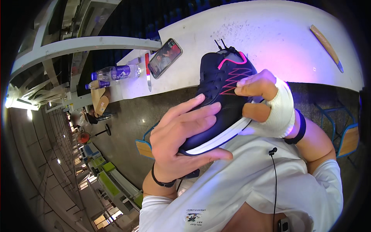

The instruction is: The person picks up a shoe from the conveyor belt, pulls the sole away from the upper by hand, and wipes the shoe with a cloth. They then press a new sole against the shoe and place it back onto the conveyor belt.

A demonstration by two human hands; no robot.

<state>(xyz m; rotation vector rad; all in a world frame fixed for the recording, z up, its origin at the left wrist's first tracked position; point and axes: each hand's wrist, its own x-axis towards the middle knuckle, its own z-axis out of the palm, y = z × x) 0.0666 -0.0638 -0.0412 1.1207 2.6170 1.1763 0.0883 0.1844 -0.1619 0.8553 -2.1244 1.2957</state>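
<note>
A black sneaker [228, 108] with a white sole, pink-red zigzag stitching and a bright pink loop near its collar is held up over my lap, in front of the table edge. My left hand [185, 131] wraps round its toe end, fingers across the upper and thumb along the sole. On the other side my right hand [266, 102], in a white fingerless glove, is closed against the shoe's side, its fingertips by the stitching. Whether those fingertips pinch a small thing is hidden. Black lace ends stick up at the heel end.
On the white table [286, 50] lie a phone [166, 58], a red-handled knife [148, 73] and a wooden-handled blade [326, 46]. Plastic bottles [116, 72] lie at its left. Blue-framed stools [344, 131] stand below, and a metal frame [89, 43] rises at left.
</note>
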